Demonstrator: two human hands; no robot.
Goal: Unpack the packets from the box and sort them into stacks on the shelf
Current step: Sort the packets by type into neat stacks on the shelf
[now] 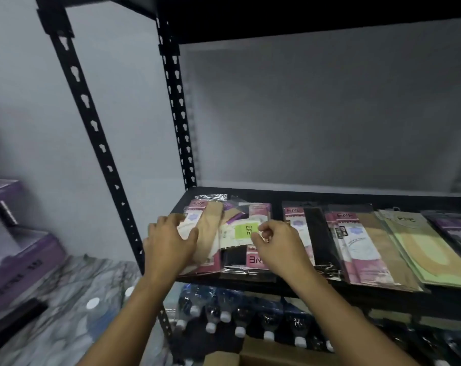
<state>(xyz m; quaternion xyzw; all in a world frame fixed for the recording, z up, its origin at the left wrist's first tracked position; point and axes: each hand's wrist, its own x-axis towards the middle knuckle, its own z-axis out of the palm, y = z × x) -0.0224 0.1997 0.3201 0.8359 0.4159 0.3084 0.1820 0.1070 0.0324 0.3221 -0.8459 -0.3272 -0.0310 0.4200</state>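
Flat clear packets with pink "ENE" labels lie in stacks along the black shelf. My left hand grips the near edge of a beige packet on the leftmost stack. My right hand pinches a pale packet with a green label lying crosswise on top of a black packet. Further right lie a black stack, a tan stack and a pale green stack. The cardboard box shows at the bottom edge.
Black perforated uprights frame the shelf's left side. Below the shelf stand several capped water bottles. A purple box sits at far left on a marbled surface. A dark packet stack lies at far right.
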